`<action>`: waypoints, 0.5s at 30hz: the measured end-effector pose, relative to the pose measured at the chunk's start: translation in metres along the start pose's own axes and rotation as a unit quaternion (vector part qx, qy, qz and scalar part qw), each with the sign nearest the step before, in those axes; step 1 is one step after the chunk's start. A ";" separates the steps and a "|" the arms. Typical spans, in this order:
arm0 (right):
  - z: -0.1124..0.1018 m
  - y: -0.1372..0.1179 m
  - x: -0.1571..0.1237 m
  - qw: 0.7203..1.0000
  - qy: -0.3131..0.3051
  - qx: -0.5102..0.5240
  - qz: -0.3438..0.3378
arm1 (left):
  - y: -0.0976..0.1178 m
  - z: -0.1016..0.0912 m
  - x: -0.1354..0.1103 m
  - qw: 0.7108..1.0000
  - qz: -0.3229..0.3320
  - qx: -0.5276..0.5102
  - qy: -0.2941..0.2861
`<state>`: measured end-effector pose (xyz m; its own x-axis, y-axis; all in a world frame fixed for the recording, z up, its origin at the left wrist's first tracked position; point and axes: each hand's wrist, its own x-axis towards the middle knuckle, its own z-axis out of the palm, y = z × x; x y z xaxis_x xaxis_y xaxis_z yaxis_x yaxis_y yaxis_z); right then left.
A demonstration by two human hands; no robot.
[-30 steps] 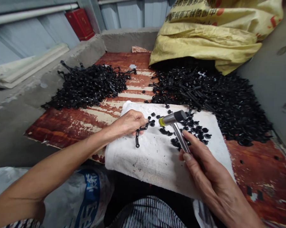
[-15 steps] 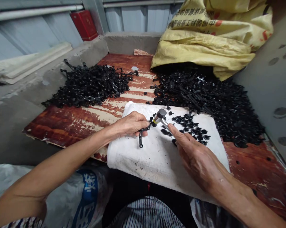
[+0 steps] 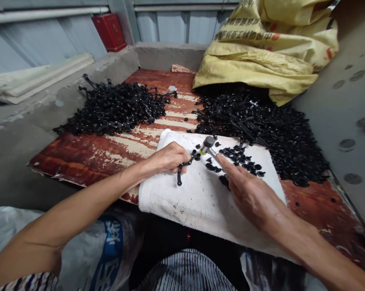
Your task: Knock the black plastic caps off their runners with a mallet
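My left hand (image 3: 171, 157) is closed on a black bent plastic arm (image 3: 179, 176), which hangs out below the fingers and also reaches toward the right. My right hand (image 3: 245, 184) grips a small mallet (image 3: 209, 142) by its handle, index finger laid along the shaft. The mallet's dark head with a yellow ring is just right of the black part's far end, beside a small black disc piece (image 3: 197, 157). Several loose black disc pieces (image 3: 239, 155) lie on the white cloth (image 3: 188, 202), right of the mallet.
A pile of assembled-looking black parts (image 3: 118, 107) lies at the left on the worn red board (image 3: 79, 157). Another black pile (image 3: 279, 133) spreads at the right from under a yellow woven sack (image 3: 261, 60). A red box (image 3: 109, 32) stands by the wall.
The mallet head has shifted slightly up and right, away from the black part. My left hand keeps its hold, and the view has turned a little.
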<state>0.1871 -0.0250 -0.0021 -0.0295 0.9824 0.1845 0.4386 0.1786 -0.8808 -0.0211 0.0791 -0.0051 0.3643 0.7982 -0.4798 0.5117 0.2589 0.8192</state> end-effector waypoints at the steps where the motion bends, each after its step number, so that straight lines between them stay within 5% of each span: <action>1: -0.001 0.000 0.001 1.000 -0.004 -0.022 -0.010 | 0.001 0.001 0.000 1.000 -0.004 0.006 0.003; 10: -0.001 0.004 0.001 0.998 0.008 -0.066 -0.015 | 0.000 0.001 0.000 0.993 0.025 0.113 0.012; 15: 0.001 -0.010 0.014 0.996 0.003 0.038 0.086 | 0.006 0.002 -0.010 0.988 0.111 0.102 -0.039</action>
<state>0.1817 -0.0133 0.0088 0.0453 0.9985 0.0300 0.3670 0.0113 -0.9302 -0.0198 0.0720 0.0037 0.5402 0.7760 -0.3257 0.5556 -0.0382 0.8306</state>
